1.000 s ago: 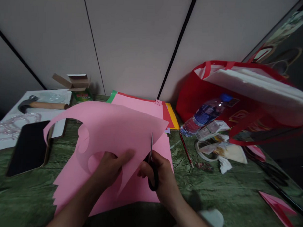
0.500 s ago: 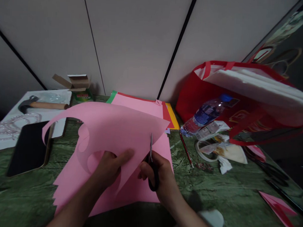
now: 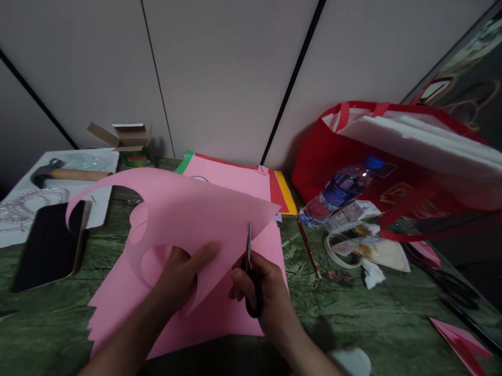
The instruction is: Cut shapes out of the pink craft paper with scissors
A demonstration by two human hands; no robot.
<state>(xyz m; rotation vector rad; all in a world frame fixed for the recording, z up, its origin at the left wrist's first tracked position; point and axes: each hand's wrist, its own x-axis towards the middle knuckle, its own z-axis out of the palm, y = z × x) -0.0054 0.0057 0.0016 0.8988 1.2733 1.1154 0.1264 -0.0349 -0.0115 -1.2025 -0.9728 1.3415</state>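
Observation:
My left hand point(image 3: 186, 271) pinches a pink sheet of paper point(image 3: 201, 208), thumb on top and the other fingers mostly hidden beneath it. The sheet has a curved cut-out on its left side and a thin curling strip. My right hand point(image 3: 264, 284) is closed around the black handles of a pair of scissors point(image 3: 254, 287). Their blades point away from me at the sheet's right edge, and the far blade lies over the paper. Below both hands rests a stack of pink paper point(image 3: 238, 313) with jagged left corners.
On the left lie a phone point(image 3: 51, 247), a hammer point(image 3: 70, 174) and clear beads point(image 3: 23, 207). A small open box point(image 3: 137, 154) stands behind. To the right are a water bottle point(image 3: 337, 191), a red pencil point(image 3: 310, 250), a tape roll point(image 3: 339, 254) and a red bag point(image 3: 314, 152).
The pink sheet has shifted slightly left with my left hand, showing a dark curved line on the paper behind. The scissors stay in nearly the same place at its edge.

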